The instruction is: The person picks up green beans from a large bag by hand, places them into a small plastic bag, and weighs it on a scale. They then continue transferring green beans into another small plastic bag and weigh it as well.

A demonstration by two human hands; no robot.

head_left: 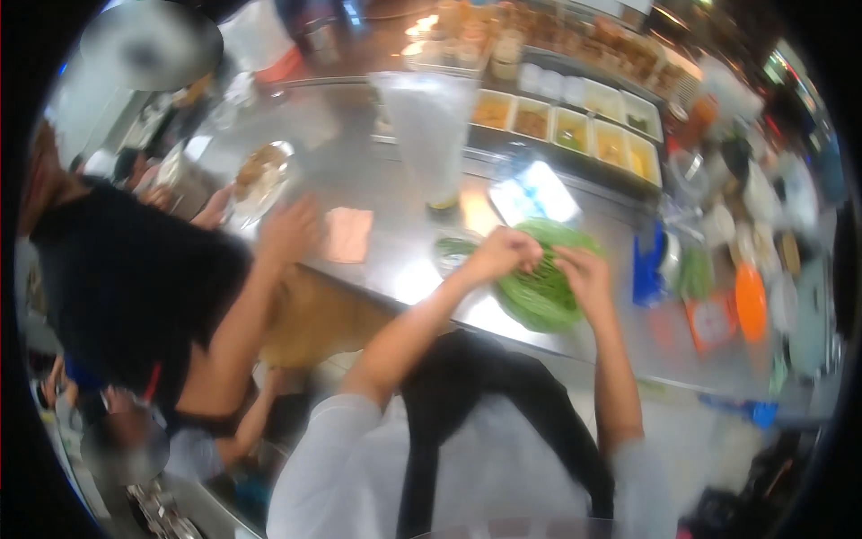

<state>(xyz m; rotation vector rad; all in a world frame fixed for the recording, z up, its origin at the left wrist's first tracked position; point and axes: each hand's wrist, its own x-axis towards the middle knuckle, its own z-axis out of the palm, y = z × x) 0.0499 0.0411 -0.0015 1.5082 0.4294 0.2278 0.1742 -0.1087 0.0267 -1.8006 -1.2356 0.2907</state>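
My left hand (510,251) is over the left rim of a round green container (543,310), its fingers curled together in a pinch. On the opposite side, my right hand (584,269) reaches in with thumb and fingers drawn together. Thin green pieces that look like leafy stems or herbs (548,277) lie inside the container, between my hands. Blur hides what the fingertips hold. Just left of the container sits a small clear bowl (456,251) with something green in it. A bright white-blue screen or sheet (536,195) lies behind the container.
A steel counter (386,225) spans the view, with a tall clear container (426,126) at the back. Trays of ingredients (570,130) stand behind. At left, a person in black (144,287) reaches toward a pink cloth (348,235). Utensils and an orange object (750,301) crowd the right.
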